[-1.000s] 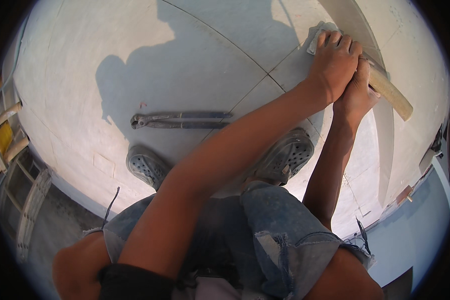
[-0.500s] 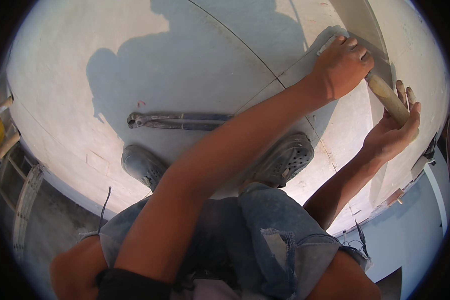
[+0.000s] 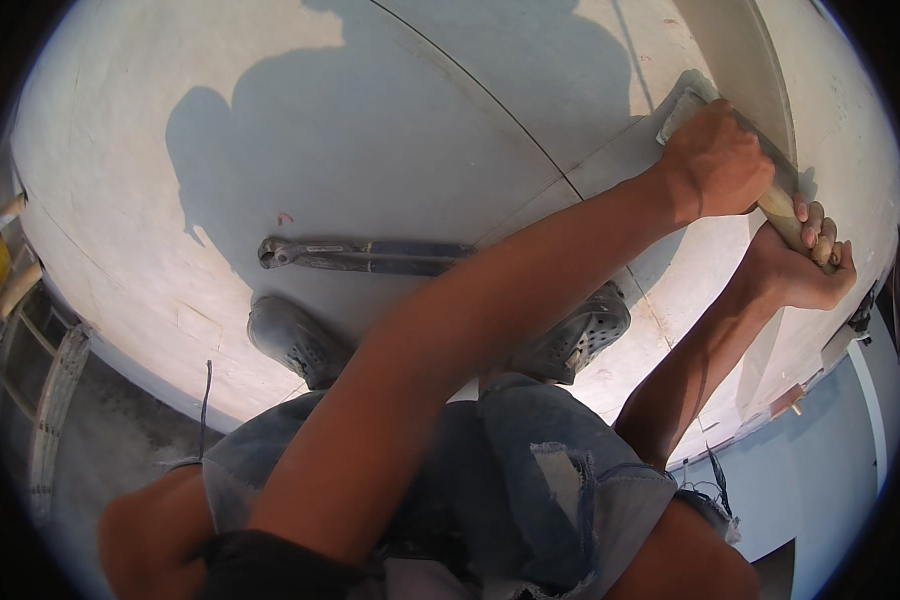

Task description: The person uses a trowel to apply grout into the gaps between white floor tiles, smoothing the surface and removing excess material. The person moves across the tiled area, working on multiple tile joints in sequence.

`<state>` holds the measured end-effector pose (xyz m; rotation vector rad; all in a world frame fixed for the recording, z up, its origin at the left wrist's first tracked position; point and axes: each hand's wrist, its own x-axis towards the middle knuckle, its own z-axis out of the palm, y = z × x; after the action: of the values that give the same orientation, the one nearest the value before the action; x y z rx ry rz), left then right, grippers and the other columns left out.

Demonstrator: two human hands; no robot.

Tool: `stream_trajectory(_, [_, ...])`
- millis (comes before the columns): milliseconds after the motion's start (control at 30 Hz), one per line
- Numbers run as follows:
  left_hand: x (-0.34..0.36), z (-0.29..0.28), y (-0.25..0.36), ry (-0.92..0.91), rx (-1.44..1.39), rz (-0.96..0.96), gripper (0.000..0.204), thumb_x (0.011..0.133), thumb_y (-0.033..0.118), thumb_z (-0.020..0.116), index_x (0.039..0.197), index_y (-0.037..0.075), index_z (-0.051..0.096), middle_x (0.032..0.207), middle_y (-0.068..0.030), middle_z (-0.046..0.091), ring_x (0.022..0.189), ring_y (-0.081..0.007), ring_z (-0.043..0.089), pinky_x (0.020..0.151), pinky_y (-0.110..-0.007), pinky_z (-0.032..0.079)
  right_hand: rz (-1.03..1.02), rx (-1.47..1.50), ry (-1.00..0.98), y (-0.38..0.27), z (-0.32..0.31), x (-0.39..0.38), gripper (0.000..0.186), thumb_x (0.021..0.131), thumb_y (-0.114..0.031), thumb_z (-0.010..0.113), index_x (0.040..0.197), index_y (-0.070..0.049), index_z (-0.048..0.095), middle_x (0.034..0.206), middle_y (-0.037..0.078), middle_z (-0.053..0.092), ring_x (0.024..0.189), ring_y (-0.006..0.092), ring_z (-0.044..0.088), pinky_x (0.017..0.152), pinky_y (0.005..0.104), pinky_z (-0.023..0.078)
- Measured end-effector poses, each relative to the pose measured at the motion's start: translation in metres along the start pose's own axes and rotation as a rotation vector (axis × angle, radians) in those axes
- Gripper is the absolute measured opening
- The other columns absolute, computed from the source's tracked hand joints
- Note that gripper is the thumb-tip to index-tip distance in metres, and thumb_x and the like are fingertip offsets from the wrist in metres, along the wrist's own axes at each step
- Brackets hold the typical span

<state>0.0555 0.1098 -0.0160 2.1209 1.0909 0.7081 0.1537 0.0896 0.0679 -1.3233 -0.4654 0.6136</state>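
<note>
My left arm crosses in front of me to the far right, where my left hand (image 3: 718, 160) is closed round the middle of a wooden-handled tool (image 3: 784, 222). Beyond the knuckles a pale, flat end of that tool shows, tilted on the floor surface; its exact kind is hidden by my hand. My right hand (image 3: 802, 258) wraps its fingers round the lower wooden handle. A pair of long-handled end-cutting nippers (image 3: 370, 256) lies on the pale floor panels (image 3: 450, 140), left of my left forearm, which covers its handle ends.
My two dark clogs (image 3: 295, 340) stand on the panels. A raised edge (image 3: 740, 50) runs along the upper right beside the tool. Wooden ladder-like rails (image 3: 55, 410) stand beyond the panel's left edge. A pale blue surface (image 3: 820, 450) lies below the right edge.
Both hands and the tool have moved slightly right and nearer to me. My right hand's fingers, stretched out before, have closed round the handle.
</note>
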Motion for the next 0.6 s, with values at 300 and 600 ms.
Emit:
stream_trajectory(300, [0.001,0.001,0.006,-0.01,-0.027,-0.042,0.01,0.076,0.021,0.075,0.072,0.013,0.079,0.067,-0.0127,0.074,0.066,-0.0275,0.074,0.078,-0.041,0.051,0.05,0.003,-0.064,-0.006,-0.001,0.016,0.028,0.083,-0.019,0.052,0.075,-0.017,0.025,0.068,0.001,0.031,0.06,0.0169,0.036,0.064,0.039,0.042])
stream_trajectory(600, [-0.007,-0.007,0.003,-0.02,0.005,-0.083,0.013,0.078,0.025,0.078,0.076,0.012,0.078,0.071,-0.0115,0.075,0.069,-0.0269,0.074,0.077,-0.04,0.052,0.064,0.039,-0.081,-0.002,0.012,0.003,0.024,0.084,-0.019,0.052,0.078,-0.015,0.029,0.066,0.002,0.032,0.059,0.0174,0.038,0.059,0.0393,0.042])
